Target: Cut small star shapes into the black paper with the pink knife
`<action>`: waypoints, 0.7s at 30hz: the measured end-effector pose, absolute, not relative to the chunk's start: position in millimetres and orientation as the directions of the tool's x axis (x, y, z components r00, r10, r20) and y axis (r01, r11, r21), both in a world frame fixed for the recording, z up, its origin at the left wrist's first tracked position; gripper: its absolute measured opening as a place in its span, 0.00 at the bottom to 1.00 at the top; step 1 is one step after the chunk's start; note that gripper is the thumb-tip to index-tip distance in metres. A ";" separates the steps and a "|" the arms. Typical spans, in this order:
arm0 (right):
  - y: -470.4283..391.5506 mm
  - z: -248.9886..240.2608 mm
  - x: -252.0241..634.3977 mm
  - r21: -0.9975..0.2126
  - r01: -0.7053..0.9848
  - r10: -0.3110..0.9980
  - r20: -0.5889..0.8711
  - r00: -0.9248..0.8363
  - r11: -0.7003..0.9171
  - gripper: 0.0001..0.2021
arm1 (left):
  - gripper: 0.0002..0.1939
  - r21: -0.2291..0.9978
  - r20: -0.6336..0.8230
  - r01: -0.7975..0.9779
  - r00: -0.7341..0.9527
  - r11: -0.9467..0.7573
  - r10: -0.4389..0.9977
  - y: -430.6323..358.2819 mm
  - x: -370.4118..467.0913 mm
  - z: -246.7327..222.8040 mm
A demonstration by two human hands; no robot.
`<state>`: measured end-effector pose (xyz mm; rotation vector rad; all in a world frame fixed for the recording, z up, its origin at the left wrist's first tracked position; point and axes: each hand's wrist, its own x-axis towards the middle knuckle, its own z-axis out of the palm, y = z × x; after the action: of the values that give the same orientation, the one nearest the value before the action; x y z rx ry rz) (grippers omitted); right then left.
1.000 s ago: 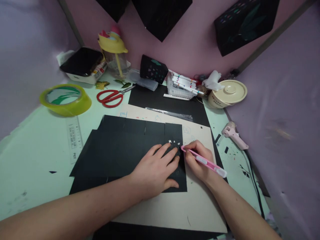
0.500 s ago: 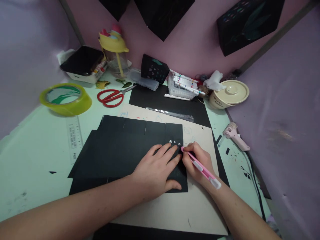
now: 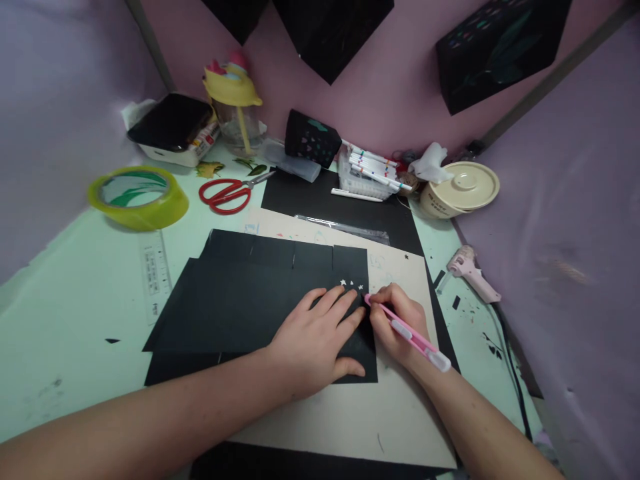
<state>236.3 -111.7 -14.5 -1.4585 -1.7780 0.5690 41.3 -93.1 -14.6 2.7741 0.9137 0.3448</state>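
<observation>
Worktop (image 3: 107,293) carries a pale board (image 3: 310,430), which lies under black card (image 3: 240,300), probably to shield the surface from the blade. On the card's right part the left hand (image 3: 315,343) lies flat, fingers spread wide, its grip holding nothing, seemingly pressing to stop slipping. At the card's right edge the right hand (image 3: 407,308) has a narrow, pen-like grip on a pink craft knife (image 3: 419,342), likely for fine control; its blade is too small to make out. Tiny star cut-outs (image 3: 343,283) sit on the card, just beyond the left fingertips.
</observation>
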 end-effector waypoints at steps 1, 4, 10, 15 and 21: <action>-111.7 -14.4 236.3 -0.740 0.625 0.961 0.270 -0.065 0.250 0.05 | 0.38 0.260 0.157 0.557 0.781 -0.789 0.604 -93.0 41.5 -14.5; -111.5 -14.4 236.1 -0.740 0.623 0.959 0.277 -0.062 0.254 0.05 | 0.38 0.259 0.157 0.557 0.782 -0.789 0.604 -92.8 41.7 -14.0; -111.6 -15.7 237.0 -0.745 0.619 0.961 0.270 -0.059 0.247 0.05 | 0.38 0.248 0.133 0.565 0.785 -0.787 0.605 -93.1 40.9 -11.0; -112.1 -15.5 237.4 -0.755 0.616 0.965 0.258 -0.040 0.227 0.05 | 0.38 0.248 0.144 0.563 0.783 -0.788 0.605 -92.4 41.4 -12.4; -111.0 -11.0 236.9 -0.762 0.630 0.966 0.247 0.070 0.150 0.03 | 0.37 0.243 0.157 0.555 0.787 -0.796 0.597 -93.4 40.8 -14.2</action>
<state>236.9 -111.0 -11.0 -1.5633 -1.6435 0.5416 40.8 -93.4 -14.2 2.7933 0.9083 0.3370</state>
